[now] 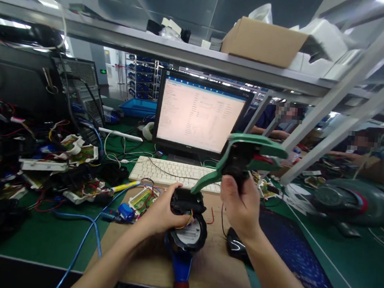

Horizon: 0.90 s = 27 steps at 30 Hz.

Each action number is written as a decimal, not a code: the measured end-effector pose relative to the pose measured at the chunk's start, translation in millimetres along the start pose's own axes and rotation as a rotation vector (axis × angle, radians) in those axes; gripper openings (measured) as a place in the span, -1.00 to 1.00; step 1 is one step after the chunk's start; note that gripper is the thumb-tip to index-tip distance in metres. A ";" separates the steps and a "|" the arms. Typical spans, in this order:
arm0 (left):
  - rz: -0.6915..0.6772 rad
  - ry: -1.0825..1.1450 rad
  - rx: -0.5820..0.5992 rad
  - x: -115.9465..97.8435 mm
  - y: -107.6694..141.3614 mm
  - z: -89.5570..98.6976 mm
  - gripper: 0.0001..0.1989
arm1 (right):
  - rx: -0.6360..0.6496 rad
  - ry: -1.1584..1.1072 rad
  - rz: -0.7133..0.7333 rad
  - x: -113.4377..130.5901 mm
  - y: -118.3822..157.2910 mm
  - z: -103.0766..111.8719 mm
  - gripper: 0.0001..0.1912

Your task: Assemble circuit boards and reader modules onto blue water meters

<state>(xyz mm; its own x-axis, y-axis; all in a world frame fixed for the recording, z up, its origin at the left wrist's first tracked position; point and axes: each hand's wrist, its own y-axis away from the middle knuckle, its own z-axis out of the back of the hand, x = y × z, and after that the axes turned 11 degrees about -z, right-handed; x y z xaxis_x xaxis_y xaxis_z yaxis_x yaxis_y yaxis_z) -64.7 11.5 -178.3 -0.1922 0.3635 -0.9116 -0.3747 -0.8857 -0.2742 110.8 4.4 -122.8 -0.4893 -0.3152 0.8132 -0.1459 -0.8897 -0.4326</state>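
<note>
My left hand (163, 210) is closed around a water meter (189, 235) with a round dial face, a blue body and a red end. A black lid-like housing (187, 199) stands up behind the dial, and my thumb lies by thin coloured wires at its base. My right hand (242, 205) grips a green wire stripper (237, 154), raised in front of the monitor. One green handle slopes down to the left, its tip at the top of the black housing; whether it presses there I cannot tell. My right fingers are partly hidden behind the tool.
A wooden board (221, 275) lies under the meter. Around it are a white keyboard (166, 171), a black mouse (237, 245) and a monitor (197, 113). Circuit boards and wires (82, 188) crowd the left. A large dark-green device (350, 201) stands right. Two people sit beyond the frame.
</note>
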 end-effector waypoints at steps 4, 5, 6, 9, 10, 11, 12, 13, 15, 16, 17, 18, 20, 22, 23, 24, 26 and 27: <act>0.001 0.068 0.011 1.1 0.4 -1.1 -0.27 | 0.125 0.093 0.023 -0.9 0.2 -2.2 -0.77; 0.006 0.082 0.018 0.8 0.6 -1.3 -0.28 | 0.134 0.088 0.023 -0.2 0.1 -1.9 -0.77; 0.013 0.089 0.026 0.4 0.9 -1.5 -0.28 | 0.103 0.058 0.019 0.7 0.0 -2.0 -0.77; 0.029 0.078 0.021 -0.4 1.8 -1.8 -0.28 | 0.024 -0.022 0.013 1.4 0.7 -5.1 -0.76; 0.026 0.071 0.009 -0.5 2.1 -1.8 -0.27 | 0.055 -0.006 0.015 0.5 1.4 -6.8 -0.77; 0.016 0.065 -0.001 -0.6 2.4 -1.8 -0.27 | 0.097 0.024 0.020 -0.8 2.3 -8.6 -0.78; 0.006 0.062 -0.003 -0.7 2.7 -1.8 -0.28 | 0.125 0.053 0.025 -2.3 3.3 -10.2 -0.79; 0.004 0.063 0.002 -1.0 2.9 -1.8 -0.29 | 0.119 0.064 0.028 -3.7 4.3 -11.5 -0.80; 0.019 0.072 0.026 -1.5 3.0 -1.6 -0.28 | 0.051 0.034 0.024 -5.8 6.3 -13.1 -0.81; 0.029 0.080 0.033 -1.5 3.0 -1.5 -0.28 | 0.031 0.014 0.024 -6.3 7.2 -13.4 -0.81; 0.038 0.084 0.037 -1.3 3.0 -1.4 -0.28 | 0.046 0.003 0.022 -6.6 8.0 -13.3 -0.81; 0.035 0.079 0.034 -0.9 3.0 -1.2 -0.27 | 0.083 0.009 0.016 -6.7 8.7 -13.0 -0.81; 0.015 0.048 0.019 -0.3 3.1 -1.0 -0.27 | 0.153 0.049 0.004 -7.2 9.6 -11.5 -0.80; 0.018 0.036 0.029 -0.8 3.0 -0.8 -0.26 | 0.107 0.049 -0.016 -8.9 9.7 -9.5 -0.78; 0.027 0.031 0.038 -1.6 3.0 -0.5 -0.26 | 0.073 0.037 -0.020 -10.2 9.4 -8.7 -0.78; 0.036 0.023 0.043 -2.8 2.8 -0.1 -0.26 | 0.051 0.022 -0.021 -11.6 8.8 -8.2 -0.77; 0.046 -0.009 0.044 -5.7 2.3 1.2 -0.26 | 0.062 0.015 -0.013 -13.7 6.3 -8.0 -0.76; 0.045 -0.027 0.041 -7.1 1.9 2.0 -0.26 | 0.078 0.028 -0.003 -14.2 4.7 -7.9 -0.76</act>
<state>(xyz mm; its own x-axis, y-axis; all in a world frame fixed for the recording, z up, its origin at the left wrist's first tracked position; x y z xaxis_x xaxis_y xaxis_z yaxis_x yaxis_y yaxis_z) -65.9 7.8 -171.7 -0.2335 0.3314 -0.9141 -0.4021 -0.8889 -0.2195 110.2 7.3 -139.5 -0.5127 -0.3046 0.8027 -0.0804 -0.9138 -0.3982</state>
